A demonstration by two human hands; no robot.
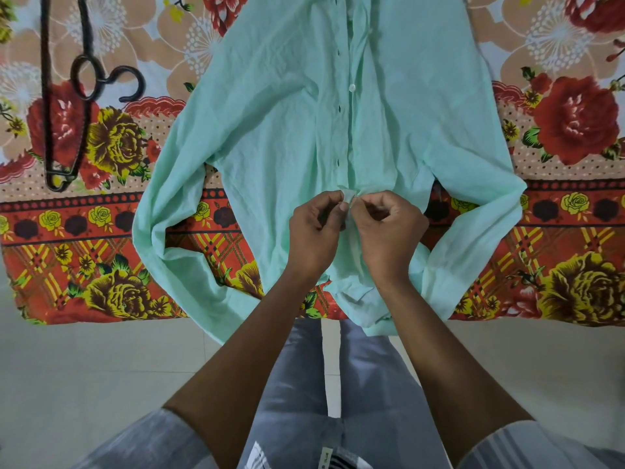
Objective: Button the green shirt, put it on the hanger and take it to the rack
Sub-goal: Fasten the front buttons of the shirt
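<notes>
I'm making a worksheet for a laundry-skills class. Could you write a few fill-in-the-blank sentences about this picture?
1. Both the left hand and the right hand pinch the front edge of the ____ shirt.
2. The dark hanger lies on the person's ____ side of the shirt.
3. The shirt is spread on a bedsheet printed with ____.
4. The white button further up the shirt is ____.

Missing words: green; left; flowers; unfastened
</notes>
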